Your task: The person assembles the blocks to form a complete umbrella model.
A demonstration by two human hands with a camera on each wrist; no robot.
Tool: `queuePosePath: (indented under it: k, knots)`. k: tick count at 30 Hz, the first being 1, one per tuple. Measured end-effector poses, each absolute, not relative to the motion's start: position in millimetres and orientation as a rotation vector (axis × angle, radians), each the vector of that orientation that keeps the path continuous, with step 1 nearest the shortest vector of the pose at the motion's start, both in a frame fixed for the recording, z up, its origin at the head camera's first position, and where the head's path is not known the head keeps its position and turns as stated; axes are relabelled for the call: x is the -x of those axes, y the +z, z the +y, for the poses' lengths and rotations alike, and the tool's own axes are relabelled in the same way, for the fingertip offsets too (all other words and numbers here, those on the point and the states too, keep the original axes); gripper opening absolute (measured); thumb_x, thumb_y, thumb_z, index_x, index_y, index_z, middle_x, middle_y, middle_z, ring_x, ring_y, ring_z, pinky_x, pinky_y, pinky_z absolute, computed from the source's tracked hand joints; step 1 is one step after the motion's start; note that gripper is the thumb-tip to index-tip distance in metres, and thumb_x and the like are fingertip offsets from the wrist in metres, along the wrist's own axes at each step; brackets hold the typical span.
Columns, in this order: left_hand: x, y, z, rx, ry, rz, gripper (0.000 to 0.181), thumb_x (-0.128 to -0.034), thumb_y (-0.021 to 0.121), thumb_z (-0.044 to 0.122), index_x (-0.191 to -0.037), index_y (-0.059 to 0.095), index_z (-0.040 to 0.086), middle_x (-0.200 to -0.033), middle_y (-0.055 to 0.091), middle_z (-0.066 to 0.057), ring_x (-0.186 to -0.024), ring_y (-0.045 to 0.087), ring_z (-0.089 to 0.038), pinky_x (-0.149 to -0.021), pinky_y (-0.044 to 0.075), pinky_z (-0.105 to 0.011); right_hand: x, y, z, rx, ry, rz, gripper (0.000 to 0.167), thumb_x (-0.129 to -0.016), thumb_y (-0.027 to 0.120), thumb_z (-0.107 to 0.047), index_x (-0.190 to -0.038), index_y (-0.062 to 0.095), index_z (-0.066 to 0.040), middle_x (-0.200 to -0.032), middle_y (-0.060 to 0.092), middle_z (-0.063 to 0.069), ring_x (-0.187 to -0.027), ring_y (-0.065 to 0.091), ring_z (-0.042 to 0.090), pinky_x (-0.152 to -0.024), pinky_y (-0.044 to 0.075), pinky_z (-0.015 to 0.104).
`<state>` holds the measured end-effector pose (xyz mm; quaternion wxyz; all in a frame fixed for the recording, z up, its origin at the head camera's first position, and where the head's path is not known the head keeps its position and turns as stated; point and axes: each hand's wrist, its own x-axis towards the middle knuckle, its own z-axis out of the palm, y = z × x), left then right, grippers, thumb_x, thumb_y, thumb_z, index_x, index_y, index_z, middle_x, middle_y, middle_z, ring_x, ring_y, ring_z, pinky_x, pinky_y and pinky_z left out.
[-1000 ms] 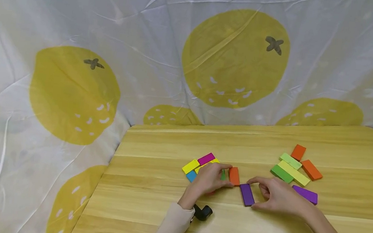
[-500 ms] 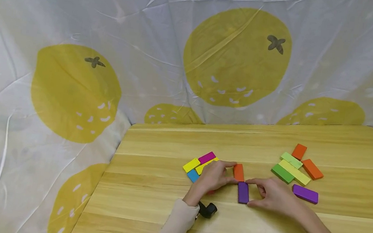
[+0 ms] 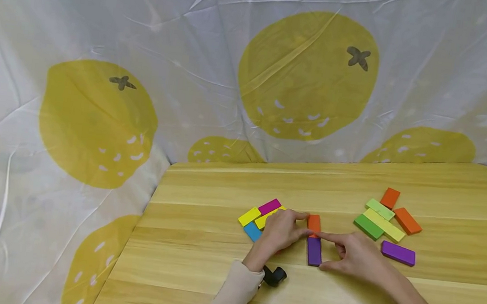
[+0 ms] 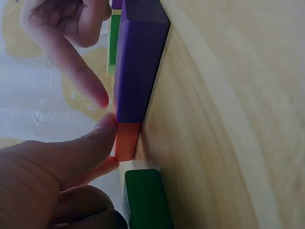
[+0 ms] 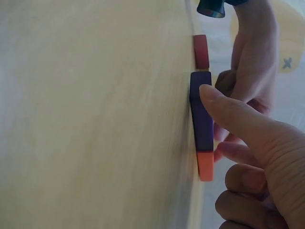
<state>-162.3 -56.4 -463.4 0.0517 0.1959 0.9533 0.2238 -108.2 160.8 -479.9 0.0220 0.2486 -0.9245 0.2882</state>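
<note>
On the table an orange block [image 3: 313, 223] and a purple block [image 3: 314, 252] lie end to end in a straight line, touching. My left hand [image 3: 280, 231] holds the orange block between thumb and index finger, the thumb at the joint with the purple one. From the right, my right hand [image 3: 359, 256] holds the purple block, its thumb at the near end and its index fingertip beside the joint. In the right wrist view the thumb [image 5: 212, 93] lies against the purple block's near end. A green block [image 4: 148, 198] stands close by my left fingers in the left wrist view.
Left of the hands lies a group with yellow [image 3: 249, 216], magenta [image 3: 270, 206] and blue [image 3: 253, 232] blocks, partly hidden by my left hand. At the right are a green block [image 3: 368, 226], a pale yellow block [image 3: 385, 225], orange blocks and another purple block [image 3: 398, 253].
The right hand has moved the purple block left until it meets the orange block's near end. Both blocks have straightened into one line, and the orange one has shifted slightly right with my left hand.
</note>
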Motion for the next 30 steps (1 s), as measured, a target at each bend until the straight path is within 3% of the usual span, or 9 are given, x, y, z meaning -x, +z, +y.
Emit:
queuePosePath:
  k: [13, 21, 30]
  knots:
    - [162, -466, -54, -0.590, 0.657, 2.912, 0.047, -0.0936, 0.075, 0.044, -0.136, 0.070, 0.024, -0.049, 0.026, 0.010, -0.041, 0.027, -0.006, -0.043, 0.019, -0.019, 101, -479, 156, -0.860, 0.707, -2.882, 0.058, -0.082, 0.084, -0.050, -0.130, 0.074, -0.020, -0.054, 0.029, -0.020, -0.048, 0.023, -0.005, -0.046, 0.020, 0.018]
    - [160, -466, -52, -0.558, 0.639, 2.926, 0.047, -0.0925, 0.076, 0.045, -0.135, 0.070, 0.026, -0.050, 0.024, 0.009, -0.042, 0.023, -0.006, -0.043, 0.020, -0.020, 99, -476, 155, -0.856, 0.631, -2.905, 0.056, -0.083, 0.083, -0.047, -0.131, 0.074, -0.019, -0.057, 0.025, -0.018, -0.049, 0.020, -0.004, -0.046, 0.018, 0.018]
    - [167, -457, -68, -0.620, 0.733, 2.946, 0.048, -0.0931, 0.076, 0.042, -0.136, 0.070, 0.022, -0.051, 0.025, 0.011, -0.044, 0.022, -0.004, -0.043, 0.018, -0.018, 104, -476, 159, -0.846, 0.777, -2.864, 0.061, -0.083, 0.083, -0.051, -0.135, 0.071, -0.020, -0.055, 0.030, -0.021, -0.049, 0.022, -0.006, -0.047, 0.022, 0.017]
